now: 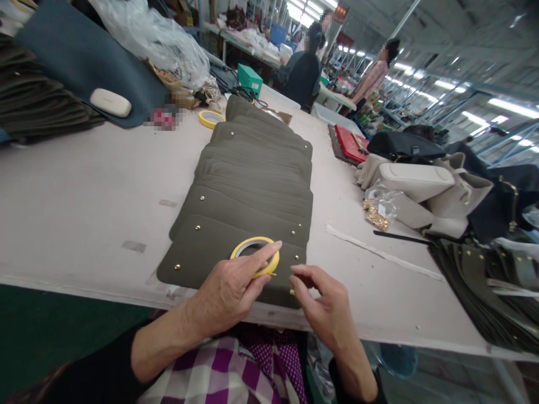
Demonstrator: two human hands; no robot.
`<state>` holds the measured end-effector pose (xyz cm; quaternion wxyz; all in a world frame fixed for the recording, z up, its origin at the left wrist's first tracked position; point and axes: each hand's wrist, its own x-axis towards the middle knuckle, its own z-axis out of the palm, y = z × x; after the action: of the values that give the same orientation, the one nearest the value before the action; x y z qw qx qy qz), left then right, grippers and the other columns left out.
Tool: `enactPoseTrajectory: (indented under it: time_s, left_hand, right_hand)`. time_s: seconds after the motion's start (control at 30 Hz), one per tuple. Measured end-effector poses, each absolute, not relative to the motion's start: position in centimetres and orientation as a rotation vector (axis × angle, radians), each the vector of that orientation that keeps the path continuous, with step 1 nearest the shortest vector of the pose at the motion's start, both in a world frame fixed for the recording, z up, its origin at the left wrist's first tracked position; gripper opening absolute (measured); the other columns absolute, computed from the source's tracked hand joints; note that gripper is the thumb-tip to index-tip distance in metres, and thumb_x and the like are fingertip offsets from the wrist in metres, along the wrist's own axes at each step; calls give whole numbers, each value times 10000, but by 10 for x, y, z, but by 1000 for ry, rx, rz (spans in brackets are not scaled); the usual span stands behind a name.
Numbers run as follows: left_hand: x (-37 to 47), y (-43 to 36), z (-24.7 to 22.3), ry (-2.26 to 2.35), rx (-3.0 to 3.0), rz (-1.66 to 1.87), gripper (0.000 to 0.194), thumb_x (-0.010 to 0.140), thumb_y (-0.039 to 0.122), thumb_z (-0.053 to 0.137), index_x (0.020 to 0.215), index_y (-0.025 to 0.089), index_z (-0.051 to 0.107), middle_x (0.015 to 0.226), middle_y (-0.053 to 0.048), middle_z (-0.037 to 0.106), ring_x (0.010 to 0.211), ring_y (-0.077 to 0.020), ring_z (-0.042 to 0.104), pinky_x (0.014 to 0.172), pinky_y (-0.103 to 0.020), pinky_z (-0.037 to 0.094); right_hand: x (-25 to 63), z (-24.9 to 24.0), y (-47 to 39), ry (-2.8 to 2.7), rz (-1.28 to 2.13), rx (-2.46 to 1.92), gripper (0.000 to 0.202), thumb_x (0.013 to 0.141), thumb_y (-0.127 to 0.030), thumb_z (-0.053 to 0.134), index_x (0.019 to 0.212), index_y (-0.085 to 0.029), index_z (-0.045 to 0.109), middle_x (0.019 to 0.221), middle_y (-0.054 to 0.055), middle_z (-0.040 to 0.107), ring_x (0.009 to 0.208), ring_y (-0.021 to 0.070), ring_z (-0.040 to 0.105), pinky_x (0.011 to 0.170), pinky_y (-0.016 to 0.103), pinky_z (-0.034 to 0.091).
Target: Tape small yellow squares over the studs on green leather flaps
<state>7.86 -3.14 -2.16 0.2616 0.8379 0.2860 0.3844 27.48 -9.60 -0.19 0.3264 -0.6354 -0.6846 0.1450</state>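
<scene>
A roll of yellow tape [275, 261] rests over the front olive-green panel [219, 241]. My left hand [229, 286] grips the roll's near side, with a finger across the ring and the thumb at its lower edge. A short tape end sticks out by that thumb. Just to the right, my right hand [324, 297] is closed in a pinch, a tiny yellow bit of tape [292, 292] showing at the fingertips. Behind the front panel, several similar panels [256, 163] overlap in a long row, with small gold studs near their side edges.
A second tape roll [210, 118] lies behind the panels on the left. Dark stacked pieces [42, 95] and a white case [110, 102] are at far left. Bags [416, 179], a packet of gold fittings [381, 207] and dark strips [475, 292] lie right. People are in the background.
</scene>
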Motion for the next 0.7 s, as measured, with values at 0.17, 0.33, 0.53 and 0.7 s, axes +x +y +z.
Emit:
enactPoseTrajectory:
  time_s: [0.17,0.33,0.53,0.7]
  left_hand:
    - [80,-37,-23,826,2385,1068,416,931,178,443,1343,153,387,1065,-78,686,898,-155,676,789,-278,565]
    - [81,-40,-28,867,2577,1019,344,943,183,420,1284,136,427,1068,-92,685,813,-177,674,735,-317,562]
    - [83,-41,-23,777,2551,957,202,947,153,397,1081,172,547,938,-45,678,832,-145,653,750,-262,529]
    - [88,-37,-21,779,2588,836,205,955,159,376,862,182,557,803,-14,611,719,-134,594,636,-234,475]
  right_hand:
    - [257,-7,-92,-1938,211,-1339,229,865,-99,518,1049,-196,614,952,68,685,862,172,627,777,313,528]
    - [253,-12,-88,-2053,107,-1274,221,874,-69,461,975,-183,622,876,74,685,814,169,624,736,305,538]
    - [254,-19,-92,-1979,6,-1319,184,850,-70,476,862,-192,612,754,39,675,708,148,627,680,276,534]
    - [251,-25,-97,-1825,2,-1405,179,814,-75,512,843,-192,644,727,37,691,673,146,651,647,258,531]
